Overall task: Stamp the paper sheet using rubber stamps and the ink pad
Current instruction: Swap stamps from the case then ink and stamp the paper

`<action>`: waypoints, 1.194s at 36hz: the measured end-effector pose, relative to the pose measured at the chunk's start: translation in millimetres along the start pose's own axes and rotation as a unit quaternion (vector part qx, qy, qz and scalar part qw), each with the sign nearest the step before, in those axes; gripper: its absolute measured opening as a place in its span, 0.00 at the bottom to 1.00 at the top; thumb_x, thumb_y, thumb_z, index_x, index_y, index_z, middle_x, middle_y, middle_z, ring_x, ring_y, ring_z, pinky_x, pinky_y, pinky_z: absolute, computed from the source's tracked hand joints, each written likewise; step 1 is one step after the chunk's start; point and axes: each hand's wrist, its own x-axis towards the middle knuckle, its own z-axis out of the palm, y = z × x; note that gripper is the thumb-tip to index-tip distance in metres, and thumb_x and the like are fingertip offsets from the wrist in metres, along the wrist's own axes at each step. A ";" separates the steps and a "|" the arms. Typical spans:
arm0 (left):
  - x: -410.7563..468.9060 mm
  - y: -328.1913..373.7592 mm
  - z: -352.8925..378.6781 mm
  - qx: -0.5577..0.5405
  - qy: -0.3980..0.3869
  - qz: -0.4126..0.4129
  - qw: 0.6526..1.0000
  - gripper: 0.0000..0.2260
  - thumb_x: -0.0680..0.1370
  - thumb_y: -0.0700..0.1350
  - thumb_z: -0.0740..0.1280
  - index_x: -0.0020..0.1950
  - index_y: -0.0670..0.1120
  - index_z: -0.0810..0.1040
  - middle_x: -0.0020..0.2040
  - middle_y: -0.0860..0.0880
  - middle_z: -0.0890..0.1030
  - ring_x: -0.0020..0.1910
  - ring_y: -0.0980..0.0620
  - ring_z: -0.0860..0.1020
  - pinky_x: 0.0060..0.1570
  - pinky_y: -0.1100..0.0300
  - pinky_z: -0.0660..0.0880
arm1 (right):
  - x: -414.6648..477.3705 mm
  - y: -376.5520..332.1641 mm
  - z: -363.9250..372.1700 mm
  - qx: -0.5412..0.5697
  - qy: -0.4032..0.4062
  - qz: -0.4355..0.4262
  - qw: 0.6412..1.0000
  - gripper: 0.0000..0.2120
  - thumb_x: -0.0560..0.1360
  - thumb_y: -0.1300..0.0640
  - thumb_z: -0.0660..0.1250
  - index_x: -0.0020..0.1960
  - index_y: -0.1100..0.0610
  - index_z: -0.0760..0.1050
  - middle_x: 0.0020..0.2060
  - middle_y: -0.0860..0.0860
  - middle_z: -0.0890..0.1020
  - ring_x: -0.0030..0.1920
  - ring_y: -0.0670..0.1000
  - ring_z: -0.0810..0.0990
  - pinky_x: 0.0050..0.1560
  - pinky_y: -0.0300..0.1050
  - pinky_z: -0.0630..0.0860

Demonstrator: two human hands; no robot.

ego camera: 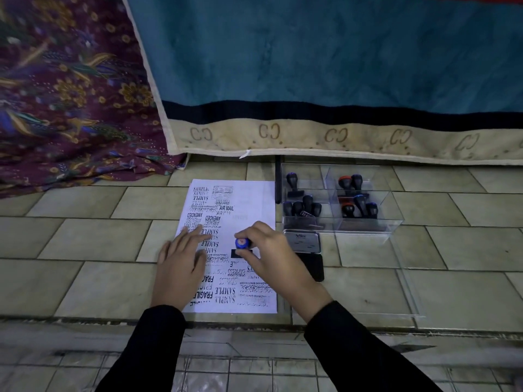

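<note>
Smudging risk: right fingers (257,230) pinching blue-capped black rubber stamp (242,244) may rock it; left fingers (194,233) spread, pinning white paper sheet (254,199).

A home: tiled floor (85,241); mattress (325,66); batik cloth (65,89).

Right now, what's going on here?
A person is stamping a white paper sheet crowded with black prints. The right hand grips a blue-topped black rubber stamp standing on the sheet; the left hand lies flat on it. A silver-lidded ink pad and a clear plastic box of more stamps sit to the right.
</note>
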 end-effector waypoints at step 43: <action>-1.1 3.2 -2.0 0.002 -0.001 -0.002 1.000 0.15 0.81 0.42 0.61 0.65 0.56 0.73 0.73 0.59 0.66 0.76 0.56 0.59 0.74 0.53 0.49 | 29.8 29.2 -56.8 0.138 0.206 0.128 0.960 0.14 0.71 0.62 0.72 0.55 0.55 0.77 0.42 0.42 0.80 0.41 0.39 0.81 0.46 0.32 0.78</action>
